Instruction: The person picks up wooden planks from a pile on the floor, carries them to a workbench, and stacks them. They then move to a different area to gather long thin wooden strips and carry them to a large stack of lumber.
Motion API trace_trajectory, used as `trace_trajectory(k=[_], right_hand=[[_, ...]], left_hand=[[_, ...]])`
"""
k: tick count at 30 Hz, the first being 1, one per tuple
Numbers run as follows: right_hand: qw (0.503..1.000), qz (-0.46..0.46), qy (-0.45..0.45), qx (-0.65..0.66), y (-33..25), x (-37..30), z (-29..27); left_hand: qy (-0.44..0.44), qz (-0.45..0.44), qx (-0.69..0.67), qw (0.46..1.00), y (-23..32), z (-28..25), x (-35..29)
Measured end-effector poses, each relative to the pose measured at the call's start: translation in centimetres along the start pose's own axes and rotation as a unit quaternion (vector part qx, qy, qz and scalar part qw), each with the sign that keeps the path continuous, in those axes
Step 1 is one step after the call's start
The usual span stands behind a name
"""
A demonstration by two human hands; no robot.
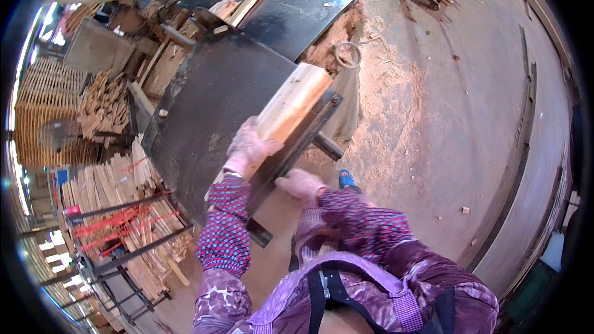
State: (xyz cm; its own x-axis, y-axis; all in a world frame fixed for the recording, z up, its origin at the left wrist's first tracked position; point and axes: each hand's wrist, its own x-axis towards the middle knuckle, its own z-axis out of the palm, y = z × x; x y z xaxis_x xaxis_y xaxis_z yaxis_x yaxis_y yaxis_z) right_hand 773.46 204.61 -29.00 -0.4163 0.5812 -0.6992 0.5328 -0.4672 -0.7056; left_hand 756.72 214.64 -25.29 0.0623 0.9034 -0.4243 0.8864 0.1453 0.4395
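A thick, pale wooden board [291, 104] lies lengthwise on the dark metal table [210, 80] of a woodworking machine, close to its right edge. My left hand [249, 147], in a light glove, grips the board near its lower end, thumb on the right side. Past the edge, my gloved right hand [302, 184] hangs beside a dark metal rail [303, 136], apart from the board. Motion smears its fingers, and I see nothing held in it. Patterned sleeve covers reach both wrists.
Beyond the near table, a second metal table [278, 0] carries loose wood strips [247, 7]. A ring-shaped handwheel [348, 55] sits at the machine's side. Sawdust [387, 111] covers the floor at right. Stacked boards [117, 201] on a metal rack stand at left.
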Motion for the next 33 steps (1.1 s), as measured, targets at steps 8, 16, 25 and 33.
trace_trajectory(k=[8,16,25,33], right_hand=[[0.942,-0.034,0.314,0.112,-1.3,-5.6,-5.0],[0.841,-0.192,0.267,0.429,-7.9,-6.0,-2.0],[0.810,-0.518,0.207,0.182,-17.3,-11.4,-2.7],[0.825,-0.532,0.185,-0.046,-21.3,-15.6,-1.2]], left_hand=[[0.137,0.022,0.137,0.981,5.8,2.9,-7.3],[0.368,0.137,0.188,0.900,5.5,-1.6,-13.2],[0.479,0.264,-0.215,0.809,4.3,-11.2,-17.3],[0.557,0.223,-0.201,0.774,4.0,-13.0,-22.9]])
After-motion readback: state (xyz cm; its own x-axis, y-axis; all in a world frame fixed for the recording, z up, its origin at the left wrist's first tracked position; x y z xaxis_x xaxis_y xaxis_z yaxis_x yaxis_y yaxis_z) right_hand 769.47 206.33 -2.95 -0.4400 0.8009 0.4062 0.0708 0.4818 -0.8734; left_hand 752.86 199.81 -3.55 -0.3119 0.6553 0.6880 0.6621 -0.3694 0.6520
